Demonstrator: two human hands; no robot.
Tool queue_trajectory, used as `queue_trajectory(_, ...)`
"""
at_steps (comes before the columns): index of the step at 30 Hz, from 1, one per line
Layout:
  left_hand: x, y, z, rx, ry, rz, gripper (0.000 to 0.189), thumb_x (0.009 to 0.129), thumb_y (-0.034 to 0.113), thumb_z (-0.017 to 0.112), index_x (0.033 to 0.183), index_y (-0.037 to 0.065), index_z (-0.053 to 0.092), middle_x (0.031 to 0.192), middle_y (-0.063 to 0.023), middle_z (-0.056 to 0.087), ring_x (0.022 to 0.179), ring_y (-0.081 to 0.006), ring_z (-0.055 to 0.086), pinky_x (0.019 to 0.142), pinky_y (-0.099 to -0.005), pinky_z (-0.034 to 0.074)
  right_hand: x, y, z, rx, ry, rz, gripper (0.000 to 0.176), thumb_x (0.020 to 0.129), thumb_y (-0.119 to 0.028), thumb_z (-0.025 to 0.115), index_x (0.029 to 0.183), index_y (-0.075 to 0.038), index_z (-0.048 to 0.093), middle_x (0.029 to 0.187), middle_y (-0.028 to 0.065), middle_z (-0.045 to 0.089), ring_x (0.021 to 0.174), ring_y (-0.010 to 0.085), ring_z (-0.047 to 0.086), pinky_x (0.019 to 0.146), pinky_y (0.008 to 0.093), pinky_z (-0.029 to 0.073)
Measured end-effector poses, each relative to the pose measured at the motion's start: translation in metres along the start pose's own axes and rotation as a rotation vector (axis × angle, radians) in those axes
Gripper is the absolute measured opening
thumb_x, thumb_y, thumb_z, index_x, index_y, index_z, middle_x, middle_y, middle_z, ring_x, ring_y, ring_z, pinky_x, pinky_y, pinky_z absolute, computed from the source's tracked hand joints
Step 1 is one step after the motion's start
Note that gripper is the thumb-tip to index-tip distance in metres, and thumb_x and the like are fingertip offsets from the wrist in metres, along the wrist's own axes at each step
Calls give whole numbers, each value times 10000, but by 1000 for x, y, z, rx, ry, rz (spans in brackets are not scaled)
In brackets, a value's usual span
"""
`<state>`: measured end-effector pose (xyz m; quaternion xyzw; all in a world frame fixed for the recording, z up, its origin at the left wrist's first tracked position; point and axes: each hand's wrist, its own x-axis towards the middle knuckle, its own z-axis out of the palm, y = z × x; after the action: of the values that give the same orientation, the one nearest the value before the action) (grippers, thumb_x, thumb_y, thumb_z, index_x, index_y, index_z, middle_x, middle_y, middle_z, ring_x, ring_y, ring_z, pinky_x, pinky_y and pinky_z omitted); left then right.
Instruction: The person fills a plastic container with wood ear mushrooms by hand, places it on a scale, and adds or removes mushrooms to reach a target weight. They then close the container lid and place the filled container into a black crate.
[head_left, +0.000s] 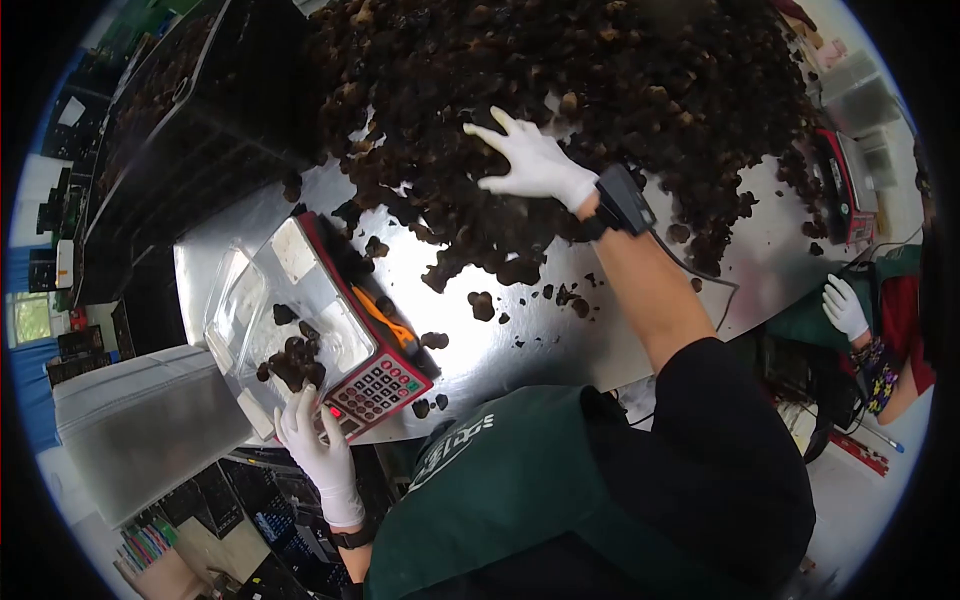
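Head view: the right hand (pixel 535 165), spread and seemingly empty, hangs over a dark heap (pixel 620 90) on the tabletop (pixel 480 355) while the left hand (pixel 322 455), half-open, hold unclear, meets dark pieces (pixel 295 364) on the scale (pixel 375 390), where a light touch should serve best.

The steel tabletop (pixel 470 365) offers a lane (loose pieces (pixel 481 305) dot it) hemmed by scale (pixel 372 388) and dark heap (pixel 620 75).
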<state>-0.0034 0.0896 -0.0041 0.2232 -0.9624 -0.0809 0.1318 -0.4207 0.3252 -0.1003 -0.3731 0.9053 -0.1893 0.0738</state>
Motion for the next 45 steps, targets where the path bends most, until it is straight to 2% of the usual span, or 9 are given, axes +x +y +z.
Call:
queue_trajectory(7,-8,-1,-3,-104,29,-45,426,856,-13,639,1273,67,601,1216,-114,623,1160,-297,567,1126,-481,308,-106,17,-19,-188,171,55,668,853,-445,681,1465,-290,463,1541,152,394,1413,353,353,1162,540,233)
queue_trajectory(12,-4,15,-9,-75,71,-2,366,882,-65,603,1244,-12,602,1225,-148,616,1165,-303,581,1029,-396,435,-149,10,-7,24,234,73,707,852,-453,678,1489,-269,436,1560,158,356,1419,398,326,1151,534,276)
queue_trajectory(13,-6,10,-5,-125,70,-38,429,855,-45,625,1274,46,616,1257,-111,620,1195,-297,554,1119,-456,327,-155,-5,-7,19,193,91,716,838,-455,689,1486,-280,441,1570,154,338,1430,404,302,1129,571,293)
queue_trajectory(21,-12,8,-8,-100,87,5,424,865,-29,633,1282,42,599,1292,-133,603,1219,-320,540,1121,-483,335,-149,-51,-6,-5,241,-83,825,678,-414,824,1435,-310,511,1535,127,396,1403,356,352,1093,600,306)
queue_trajectory(26,-11,11,-8,-113,62,0,431,858,-39,634,1280,43,598,1281,-133,604,1208,-318,545,1106,-473,350,-105,-78,9,-72,84,-296,732,737,-447,777,1413,-324,525,1523,127,414,1356,334,428,1005,608,419)
queue_trajectory(30,-10,15,-14,-93,116,15,426,853,-51,637,1268,39,609,1262,-134,606,1185,-313,555,1045,-434,398,-108,-68,26,-107,136,-343,593,787,-418,742,1342,-276,590,1480,117,463,1336,313,444,1026,607,402)
queue_trajectory(36,-15,12,-17,-105,132,-59,402,861,-48,635,1253,40,624,1263,-135,604,1182,-306,558,1022,-415,412,-131,-54,10,-229,247,-162,564,775,-443,745,1308,-310,619,1449,81,496,1383,294,382,1102,684,230)
queue_trajectory(41,-10,14,-14,-92,109,3,382,886,-56,609,1259,27,617,1255,-144,611,1173,-305,575,1014,-395,434,-115,-56,25,-162,126,-382,547,834,-411,706,1357,-323,572,1446,57,487,1232,266,510,1008,551,376)
queue_trajectory(45,-7,18,-15,-98,98,18,408,869,-52,624,1265,48,618,1249,-135,616,1177,-305,562,1022,-415,415,-97,-42,30,-108,280,-350,302,833,-294,708,1123,-211,711,923,-22,638,873,165,608,670,295,529)
